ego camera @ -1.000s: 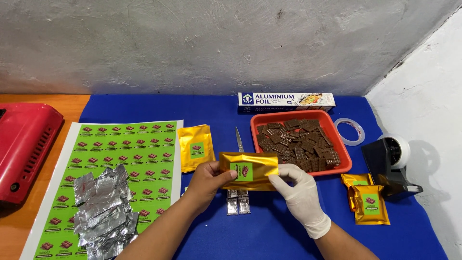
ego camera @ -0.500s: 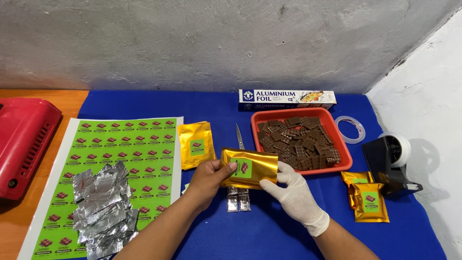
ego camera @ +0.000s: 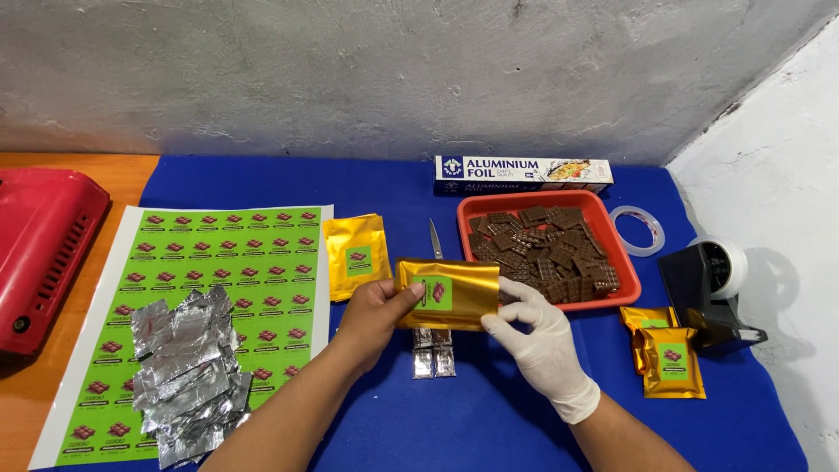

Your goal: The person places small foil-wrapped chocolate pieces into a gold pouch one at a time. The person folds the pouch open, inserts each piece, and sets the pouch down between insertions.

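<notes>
The gold pouch [ego camera: 447, 294] is hanging above the surface [ego camera: 489, 419], the bare left hand [ego camera: 374, 316] pinching its left edge and the gloved right hand [ego camera: 544, 344] gripping its right. Two foil-wrapped bars [ego camera: 434, 350] are lying just beneath; keeping the mouth level should be helping.

Gold pouch [ego camera: 448, 294], green label, held horiz. above cloth.

red machine [ego camera: 44, 253] cut off at left edge
</notes>
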